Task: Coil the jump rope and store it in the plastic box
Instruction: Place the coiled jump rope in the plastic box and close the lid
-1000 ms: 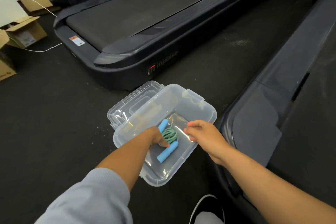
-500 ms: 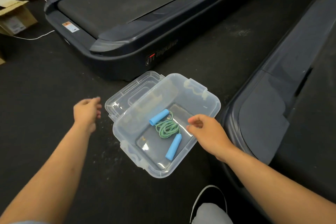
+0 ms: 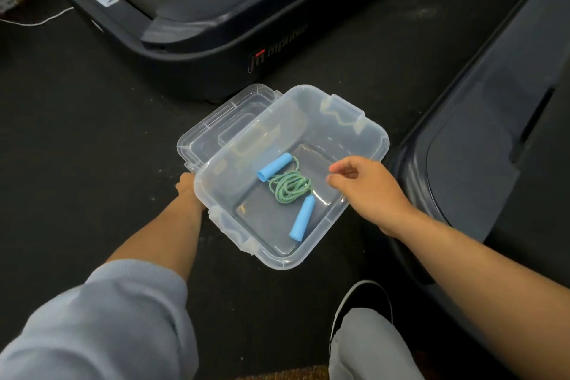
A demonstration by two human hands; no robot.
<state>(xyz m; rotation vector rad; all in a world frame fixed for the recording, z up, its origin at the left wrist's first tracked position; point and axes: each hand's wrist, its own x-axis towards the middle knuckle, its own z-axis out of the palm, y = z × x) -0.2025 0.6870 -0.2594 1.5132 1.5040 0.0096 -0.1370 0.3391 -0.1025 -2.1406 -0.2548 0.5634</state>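
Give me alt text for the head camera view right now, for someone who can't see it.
A coiled green jump rope with blue handles lies inside an open clear plastic box on a dark floor. The left hand is at the box's left edge by the lid; the right hand hovers empty over its right rim. Black treadmills flank the box.

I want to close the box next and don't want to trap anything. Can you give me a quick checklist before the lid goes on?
1. Rope coiled, inside the box: ok.
2. Both handles below the rim: ok.
3. Nothing hanging over the rim: ok.
4. Lid within reach, beside and partly behind the box: ok.
5. Left hand at the box's left edge; grip: cannot tell.
6. Right hand over the right rim, holding nothing; must clear first: not ok.
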